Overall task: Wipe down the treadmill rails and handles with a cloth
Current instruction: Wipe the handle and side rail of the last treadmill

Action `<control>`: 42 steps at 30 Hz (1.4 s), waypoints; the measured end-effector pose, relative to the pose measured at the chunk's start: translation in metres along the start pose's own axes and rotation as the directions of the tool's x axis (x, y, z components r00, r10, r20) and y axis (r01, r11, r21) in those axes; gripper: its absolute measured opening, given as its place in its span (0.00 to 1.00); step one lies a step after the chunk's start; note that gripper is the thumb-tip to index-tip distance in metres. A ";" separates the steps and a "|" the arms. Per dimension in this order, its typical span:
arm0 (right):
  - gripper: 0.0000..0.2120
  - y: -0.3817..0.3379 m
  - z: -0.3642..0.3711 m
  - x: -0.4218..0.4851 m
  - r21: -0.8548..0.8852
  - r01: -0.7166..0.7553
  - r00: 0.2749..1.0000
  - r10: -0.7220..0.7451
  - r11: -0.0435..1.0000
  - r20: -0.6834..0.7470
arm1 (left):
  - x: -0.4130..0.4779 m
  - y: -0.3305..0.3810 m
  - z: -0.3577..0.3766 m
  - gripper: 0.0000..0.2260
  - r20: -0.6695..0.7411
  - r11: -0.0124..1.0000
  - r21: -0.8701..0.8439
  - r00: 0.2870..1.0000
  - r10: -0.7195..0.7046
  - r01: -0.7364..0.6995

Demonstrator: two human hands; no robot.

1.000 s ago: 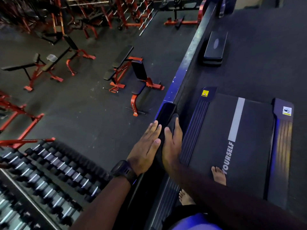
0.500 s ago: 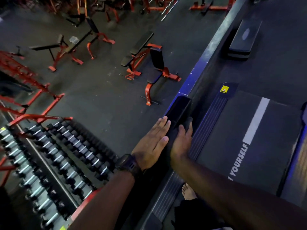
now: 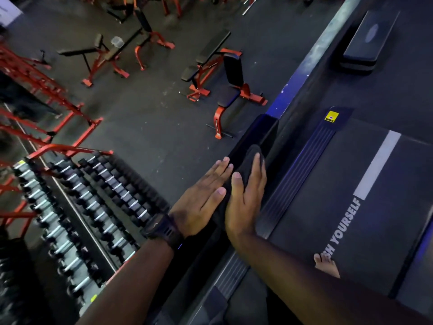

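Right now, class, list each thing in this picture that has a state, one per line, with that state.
Left hand: flat, fingers straight, against the side of the rail.
Right hand: presses the cloth onto the rail.
Cloth: bunched under the right hand.
Dumbbells: racked.
Bare foot: on the belt.

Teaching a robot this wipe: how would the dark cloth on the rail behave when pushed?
Probably floppy: the cloth humps softly over the rail under the right hand. Likely light, since one hand nearly covers it. Pushed, it may wrinkle on the smooth rail.
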State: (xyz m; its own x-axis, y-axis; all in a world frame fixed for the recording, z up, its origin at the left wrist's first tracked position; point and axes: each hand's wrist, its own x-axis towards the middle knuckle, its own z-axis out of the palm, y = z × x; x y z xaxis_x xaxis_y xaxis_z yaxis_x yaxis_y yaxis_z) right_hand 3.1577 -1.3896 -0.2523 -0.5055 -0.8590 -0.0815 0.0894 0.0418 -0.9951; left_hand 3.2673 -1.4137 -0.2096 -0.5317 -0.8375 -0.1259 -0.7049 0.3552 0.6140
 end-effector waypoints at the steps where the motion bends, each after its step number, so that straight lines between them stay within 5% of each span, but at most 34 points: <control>1: 0.30 0.003 0.001 0.005 -0.010 0.042 0.999 -0.042 0.999 -0.016 | -0.002 -0.001 0.000 0.26 0.004 1.000 0.014 1.000 0.000 0.000; 3: 0.29 0.012 0.006 0.011 0.028 -0.063 0.993 0.066 0.998 -0.101 | -0.005 -0.001 0.001 0.26 0.013 0.999 0.044 1.000 -0.001 0.000; 6: 0.27 0.014 0.010 -0.003 0.174 -0.426 0.894 0.443 0.888 -0.068 | -0.007 0.000 0.002 0.27 0.014 0.998 0.061 1.000 -0.010 0.009; 11: 0.31 0.006 0.007 -0.019 0.078 -0.103 0.993 0.108 0.992 -0.053 | -0.012 0.001 0.002 0.26 -0.004 0.998 0.069 1.000 0.000 0.000; 16: 0.30 0.022 0.010 -0.019 0.183 -0.412 0.902 0.428 0.893 -0.054 | -0.016 0.003 0.002 0.26 -0.002 0.996 0.084 1.000 -0.009 0.009; 21: 0.29 0.011 0.004 -0.043 0.051 0.000 1.000 -0.001 0.999 0.025 | -0.023 0.005 0.001 0.25 -0.031 0.998 0.059 1.000 0.001 0.000; 23: 0.29 0.021 0.008 -0.038 0.066 -0.068 0.997 0.070 0.995 -0.023 | -0.028 0.005 0.002 0.25 -0.025 0.999 0.053 1.000 -0.011 0.012; 26: 0.27 0.021 0.012 -0.043 0.150 -0.413 0.906 0.421 0.899 -0.031 | -0.030 0.004 0.002 0.26 -0.020 0.999 0.049 1.000 -0.017 0.018; 31: 0.32 0.010 0.008 -0.058 0.101 -0.131 0.991 0.131 0.986 0.012 | -0.031 0.003 0.001 0.25 -0.027 0.999 0.038 1.000 0.000 0.001; 36: 0.27 0.023 0.012 -0.050 0.147 -0.461 0.883 0.468 0.875 -0.019 | -0.035 0.002 0.003 0.26 -0.022 0.998 0.063 1.000 -0.012 0.014; 42: 0.28 0.007 0.007 -0.071 0.075 -0.068 0.997 0.065 0.995 0.043 | -0.044 0.000 0.000 0.26 -0.015 0.998 0.057 1.000 -0.008 0.009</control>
State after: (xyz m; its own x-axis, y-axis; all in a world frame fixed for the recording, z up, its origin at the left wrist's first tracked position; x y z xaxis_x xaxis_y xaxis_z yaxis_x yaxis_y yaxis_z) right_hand 3.2002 -1.3321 -0.2536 -0.4615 -0.8754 -0.1437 0.1878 0.0619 -0.9803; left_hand 3.2904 -1.3767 -0.2042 -0.5185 -0.8467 -0.1191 -0.7352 0.3703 0.5677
